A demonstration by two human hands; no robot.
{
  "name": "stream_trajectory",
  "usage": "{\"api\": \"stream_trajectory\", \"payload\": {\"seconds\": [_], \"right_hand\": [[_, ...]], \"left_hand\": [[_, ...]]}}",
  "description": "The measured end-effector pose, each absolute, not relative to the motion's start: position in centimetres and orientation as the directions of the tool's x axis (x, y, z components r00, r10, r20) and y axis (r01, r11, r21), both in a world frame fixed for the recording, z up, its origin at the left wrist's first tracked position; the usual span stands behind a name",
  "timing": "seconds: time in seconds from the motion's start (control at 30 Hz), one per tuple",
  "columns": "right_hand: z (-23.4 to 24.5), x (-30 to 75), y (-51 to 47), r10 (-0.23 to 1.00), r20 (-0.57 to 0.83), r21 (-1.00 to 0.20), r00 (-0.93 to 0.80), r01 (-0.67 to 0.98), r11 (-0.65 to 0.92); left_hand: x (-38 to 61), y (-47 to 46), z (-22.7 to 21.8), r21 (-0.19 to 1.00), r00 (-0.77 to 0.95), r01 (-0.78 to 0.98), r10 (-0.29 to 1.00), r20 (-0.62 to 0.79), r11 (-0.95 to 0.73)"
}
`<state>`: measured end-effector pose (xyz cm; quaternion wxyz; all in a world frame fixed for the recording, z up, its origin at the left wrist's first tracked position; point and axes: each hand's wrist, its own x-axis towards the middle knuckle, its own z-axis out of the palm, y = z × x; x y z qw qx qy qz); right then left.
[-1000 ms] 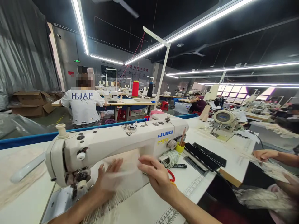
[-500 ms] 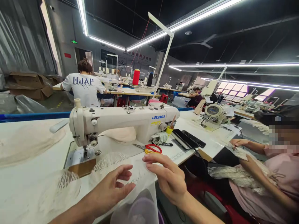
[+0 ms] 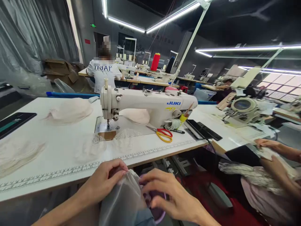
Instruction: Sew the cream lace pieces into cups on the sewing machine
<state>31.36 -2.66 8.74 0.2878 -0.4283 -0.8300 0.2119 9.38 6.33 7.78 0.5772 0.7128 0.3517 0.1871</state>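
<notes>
Below the table's front edge, my left hand [image 3: 108,177] is closed, its thumb and fingers pinching the top of a clear plastic bag [image 3: 119,201]. On the bag's other side, my right hand [image 3: 171,194] is open with fingers curved and apart; whether a fingertip touches the plastic I cannot tell. A purple basket [image 3: 161,213] shows partly behind my right hand. Above my hands, pale fringed fabric pieces [image 3: 125,142] lie before the white sewing machine [image 3: 150,102].
Scissors with red and yellow handles [image 3: 164,135] lie near a cord coil [image 3: 172,124] and a yellow pencil cup [image 3: 183,118]. A ruler strip [image 3: 77,168] runs along the table's front. To the right, a co-worker's hands [image 3: 270,147] hold pale fabric. A dark phone [image 3: 16,122] lies left.
Both hands have moved down from in front of the machine to below the table edge. My left hand, open before, now grips the plastic bag. The view has turned left and down.
</notes>
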Motion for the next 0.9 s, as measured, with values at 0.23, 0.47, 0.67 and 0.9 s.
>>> {"api": "stream_trajectory", "payload": {"seconds": [0.23, 0.47, 0.67, 0.9], "right_hand": [[5.8, 24.9, 1.4, 0.906, 0.218, -0.795, -0.362, 0.473, 0.380], [5.8, 23.4, 1.7, 0.931, 0.150, -0.887, -0.333, 0.370, 0.275], [4.9, 23.2, 1.6, 0.946, 0.192, -0.837, -0.260, 0.459, 0.296], [4.9, 23.1, 1.7, 0.954, 0.148, -0.814, -0.261, 0.516, 0.267]], "left_hand": [[6.5, 5.4, 8.3, 0.892, 0.712, 0.388, 0.690, -0.131, -0.231], [4.1, 4.9, 6.1, 0.933, 0.619, 0.338, 0.717, -0.321, 0.126], [3.9, 4.7, 6.1, 0.909, 0.594, 0.403, 0.724, -0.350, 0.109], [3.1, 4.7, 6.0, 0.923, 0.602, 0.366, 0.724, -0.335, 0.123]]}}
